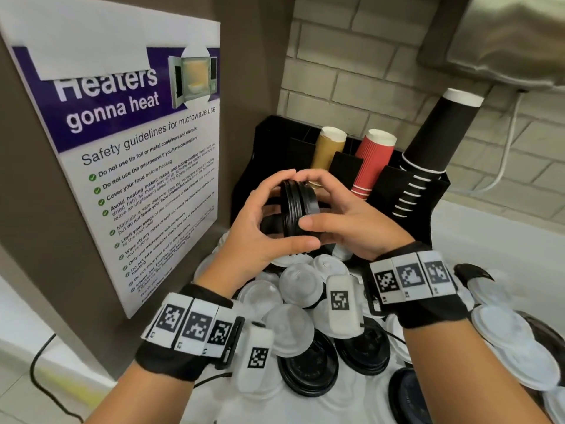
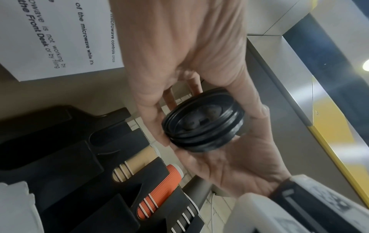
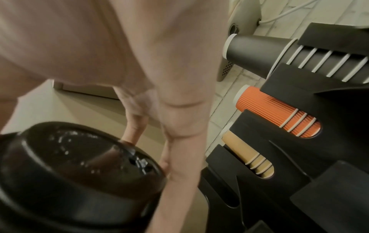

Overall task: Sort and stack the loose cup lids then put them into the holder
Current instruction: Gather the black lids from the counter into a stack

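Observation:
Both hands hold a short stack of black cup lids (image 1: 298,209) on edge in front of the black holder (image 1: 269,142). My left hand (image 1: 263,221) curls round its left side, thumb underneath. My right hand (image 1: 330,209) grips the right side, thumb along the front. The left wrist view shows the stack of black lids (image 2: 203,121) from its underside, pinched between the fingers of both hands. In the right wrist view the top lid of the stack (image 3: 79,165) fills the lower left. Loose white lids (image 1: 290,328) and black lids (image 1: 308,365) lie heaped on the counter below my wrists.
The holder carries stacks of tan cups (image 1: 328,148), red ribbed cups (image 1: 373,160) and black cups (image 1: 428,157). A microwave safety poster (image 1: 128,166) hangs on the left wall. A metal appliance (image 1: 504,41) overhangs the top right, with a white cable (image 1: 507,154) against the tiles.

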Demonstrator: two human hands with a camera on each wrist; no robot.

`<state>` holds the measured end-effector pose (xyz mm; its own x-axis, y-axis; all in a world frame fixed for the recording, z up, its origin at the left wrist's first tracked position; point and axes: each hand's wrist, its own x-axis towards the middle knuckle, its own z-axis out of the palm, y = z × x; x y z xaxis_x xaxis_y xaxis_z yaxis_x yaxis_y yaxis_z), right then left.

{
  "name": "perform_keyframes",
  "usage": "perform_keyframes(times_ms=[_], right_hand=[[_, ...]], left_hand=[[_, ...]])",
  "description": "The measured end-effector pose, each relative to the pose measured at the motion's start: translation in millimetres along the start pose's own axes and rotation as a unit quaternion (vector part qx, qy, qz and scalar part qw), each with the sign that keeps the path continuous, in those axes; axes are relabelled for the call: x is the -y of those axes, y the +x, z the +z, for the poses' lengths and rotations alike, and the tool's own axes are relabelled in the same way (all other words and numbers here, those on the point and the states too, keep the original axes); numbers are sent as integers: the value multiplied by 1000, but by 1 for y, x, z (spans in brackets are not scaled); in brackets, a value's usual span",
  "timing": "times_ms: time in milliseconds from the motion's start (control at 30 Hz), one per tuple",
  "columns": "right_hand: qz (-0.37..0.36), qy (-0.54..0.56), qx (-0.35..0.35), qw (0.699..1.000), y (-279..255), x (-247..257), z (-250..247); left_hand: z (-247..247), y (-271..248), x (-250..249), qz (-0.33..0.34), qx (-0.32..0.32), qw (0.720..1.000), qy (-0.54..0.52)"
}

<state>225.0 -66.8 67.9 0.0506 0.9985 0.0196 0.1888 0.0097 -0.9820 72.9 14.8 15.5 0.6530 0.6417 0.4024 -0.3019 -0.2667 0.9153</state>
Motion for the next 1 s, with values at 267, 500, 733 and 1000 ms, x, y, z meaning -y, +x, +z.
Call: perform_keyframes(times_ms=[267, 500, 733, 1000], right_hand=[[-12, -21, 1, 1000, 3, 5, 6], [-7, -61, 12, 998, 6, 13, 14], [89, -158, -110, 977, 29, -1, 14], [139, -606, 151, 768, 97, -74, 79]], left_hand=[[-1, -2, -1, 27, 10, 1000, -11], [-4, -3, 1, 41, 5, 999, -23], [-24, -2, -4, 5, -106, 989, -107], [-32, 4, -23, 10, -118, 983, -138]])
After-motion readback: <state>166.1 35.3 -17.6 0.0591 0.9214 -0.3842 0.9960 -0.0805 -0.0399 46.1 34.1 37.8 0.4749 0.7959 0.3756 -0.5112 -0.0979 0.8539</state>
